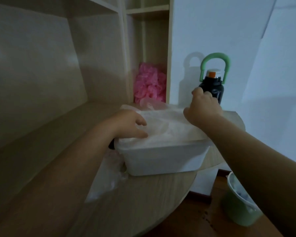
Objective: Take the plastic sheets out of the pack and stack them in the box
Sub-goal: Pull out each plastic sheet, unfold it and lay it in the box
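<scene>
A white plastic box (pixel 162 159) stands on the wooden desk, near its rounded right end. A thin clear plastic sheet (pixel 167 124) lies spread over the top of the box. My left hand (pixel 130 123) presses on the sheet at the box's left rim, fingers curled over it. My right hand (pixel 203 108) pinches the sheet's far right corner, lifted a little above the box. The clear plastic pack (pixel 106 178) lies flat on the desk just left of and in front of the box.
A black bottle (pixel 212 89) with a green loop handle stands behind my right hand by the white wall. A pink mesh sponge (pixel 149 84) sits in a shelf cubby behind the box. A green bin (pixel 241 202) stands on the floor at lower right.
</scene>
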Tool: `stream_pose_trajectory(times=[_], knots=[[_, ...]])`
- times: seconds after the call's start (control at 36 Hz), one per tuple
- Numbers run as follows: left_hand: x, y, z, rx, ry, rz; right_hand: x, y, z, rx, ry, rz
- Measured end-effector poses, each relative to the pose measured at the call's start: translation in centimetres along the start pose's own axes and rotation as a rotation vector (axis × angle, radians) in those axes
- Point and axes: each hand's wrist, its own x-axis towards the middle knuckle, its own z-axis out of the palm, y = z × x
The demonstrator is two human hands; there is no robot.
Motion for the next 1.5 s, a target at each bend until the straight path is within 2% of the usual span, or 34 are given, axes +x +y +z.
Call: stream_pose_trajectory(times=[0.08,0.17,0.22,0.33,0.42,0.5,0.56,0.67,0.83,0.92,1.03,1.11,1.19,1.39,1.5], knots=[[0.3,0.5,0.1,0.096,-0.067,0.018,0.1,-0.7,-0.6,-0.044,0.018,-0.314],[0.7,1.2,0.5,0.254,-0.125,0.029,0.0,-1.5,-0.1,0.046,-0.273,-0.49],[1.1,1.5,0.9,0.313,-0.149,0.019,0.1,-1.7,0.8,-0.036,-0.491,-0.479],[1.6,2.2,1.5,0.389,-0.252,-0.009,0.3,-0.8,2.7,-0.359,-0.789,-0.368],[1.8,2.8,2.0,0.459,-0.335,-0.05,0.2,-0.4,3.2,-0.393,-0.892,-0.321],[1.9,3.0,2.1,0.487,-0.357,-0.055,0.3,-0.4,3.2,-0.358,-0.856,-0.332],[1.5,3.0,1.7,0.48,-0.316,-0.04,0.4,-0.4,2.6,-0.273,-0.765,-0.322],[-0.5,2.3,-0.1,0.36,-0.087,-0.021,0.0,-0.8,0.7,-0.16,-0.511,-0.368],[-4.9,-0.1,-1.9,-0.048,0.28,-0.016,-3.0,-3.9,-0.5,0.066,-0.27,-0.425],[-7.6,-1.9,-1.4,-0.151,0.453,-0.06,-5.5,-6.4,-0.1,0.206,-0.156,-0.483],[-11.2,-4.5,-0.2,-0.232,0.561,-0.125,-9.3,-9.6,1.1,0.485,-0.03,-0.538],[-13.4,-6.9,1.7,-0.318,0.565,-0.195,-12.3,-11.6,2.4,0.657,-0.057,-0.604],[-15.5,-8.7,4.1,-0.269,0.507,-0.251,-14.4,-12.8,5.0,0.639,-0.153,-0.627],[-17.0,-10.7,9.9,-0.139,0.392,-0.334,-15.9,-11.4,12.3,0.53,-0.459,-0.357],[-17.2,-10.9,12.0,-0.181,0.49,-0.31,-16.6,-10.3,14.6,0.47,-0.426,-0.321]])
